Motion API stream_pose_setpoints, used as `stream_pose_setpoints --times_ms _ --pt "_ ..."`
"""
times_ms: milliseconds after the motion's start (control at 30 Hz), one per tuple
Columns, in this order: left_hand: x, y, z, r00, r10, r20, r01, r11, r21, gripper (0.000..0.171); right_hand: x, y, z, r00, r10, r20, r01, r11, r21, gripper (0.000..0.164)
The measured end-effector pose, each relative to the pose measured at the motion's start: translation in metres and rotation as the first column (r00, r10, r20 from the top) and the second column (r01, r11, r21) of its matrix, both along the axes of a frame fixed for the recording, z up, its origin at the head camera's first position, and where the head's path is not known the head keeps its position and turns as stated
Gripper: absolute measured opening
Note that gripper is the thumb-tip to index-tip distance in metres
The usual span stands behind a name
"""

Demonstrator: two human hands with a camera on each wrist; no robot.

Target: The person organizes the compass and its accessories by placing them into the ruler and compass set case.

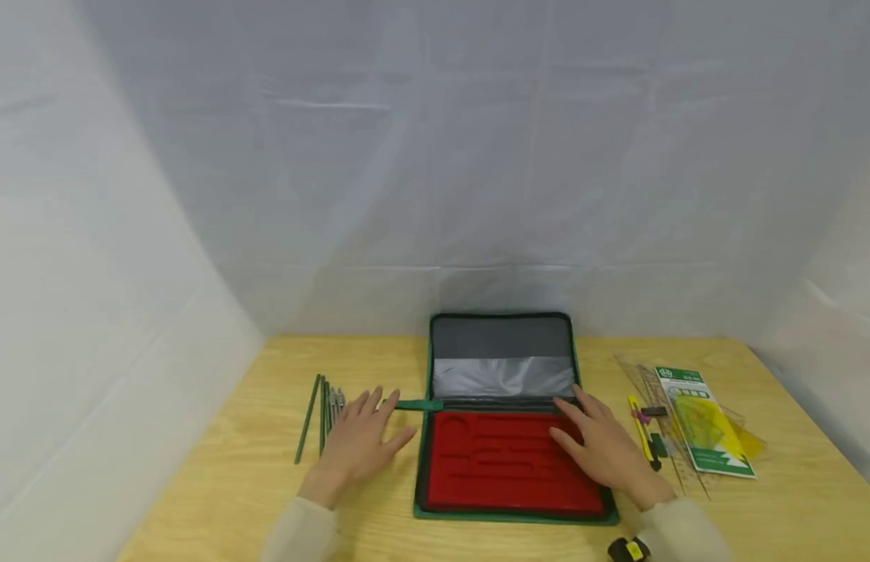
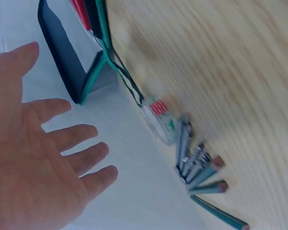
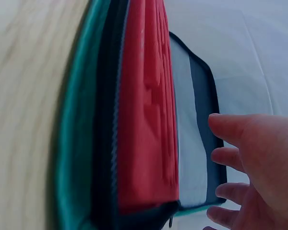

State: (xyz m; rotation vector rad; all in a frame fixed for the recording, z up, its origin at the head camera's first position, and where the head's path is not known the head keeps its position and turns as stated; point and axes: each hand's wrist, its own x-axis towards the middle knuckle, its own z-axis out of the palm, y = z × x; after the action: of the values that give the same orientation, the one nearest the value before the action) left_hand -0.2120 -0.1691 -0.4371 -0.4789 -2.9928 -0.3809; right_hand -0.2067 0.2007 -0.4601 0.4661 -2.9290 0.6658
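A zip case with a green edge lies unfolded on the table, its red moulded insert (image 1: 505, 468) toward the person and its dark lid (image 1: 505, 336) with a clear pocket raised behind. My left hand (image 1: 360, 441), fingers spread and holding nothing, hovers left of the case, beside green pencils (image 1: 307, 421) and metal compasses (image 2: 183, 139). A green strap (image 1: 413, 405) runs from the case toward its fingers. My right hand (image 1: 606, 449), also spread and holding nothing, is over the insert's right side. Shallow shaped hollows in the insert hold nothing.
To the right lie a yellow utility knife (image 1: 640, 429), a small black block (image 1: 655, 411), clear rulers, and a green-and-white packet (image 1: 708, 437) with yellow templates. A small clear item with a red patch (image 2: 158, 107) is near the compasses. White sheeting (image 1: 435, 195) encloses the table.
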Motion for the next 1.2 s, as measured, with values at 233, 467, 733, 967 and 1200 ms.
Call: stream_pose_setpoints --times_ms 233,467,733,967,1200 --pt "-0.004 -0.016 0.003 1.000 -0.012 -0.026 0.011 0.999 -0.040 0.075 -0.007 -0.012 0.004 0.999 0.032 -0.016 -0.032 0.999 0.007 0.055" --pt "-0.006 -0.032 0.004 0.998 -0.016 -0.053 0.013 0.999 -0.051 0.071 -0.010 -0.026 0.008 0.998 0.058 -0.027 -0.058 0.998 0.005 0.052" --pt "-0.001 -0.038 -0.004 0.998 0.056 -0.012 -0.056 0.998 -0.006 0.065 -0.006 -0.042 0.006 0.996 0.086 0.006 -0.086 0.996 0.011 0.051" --pt "-0.003 -0.040 -0.008 0.995 0.094 -0.026 -0.094 0.995 -0.017 0.060 -0.009 -0.055 0.005 0.993 0.117 -0.005 -0.117 0.993 0.010 0.050" --pt "-0.005 -0.041 -0.011 0.994 0.102 -0.026 -0.103 0.994 -0.035 0.052 -0.008 -0.066 0.004 0.990 0.134 0.038 -0.134 0.991 0.011 0.051"
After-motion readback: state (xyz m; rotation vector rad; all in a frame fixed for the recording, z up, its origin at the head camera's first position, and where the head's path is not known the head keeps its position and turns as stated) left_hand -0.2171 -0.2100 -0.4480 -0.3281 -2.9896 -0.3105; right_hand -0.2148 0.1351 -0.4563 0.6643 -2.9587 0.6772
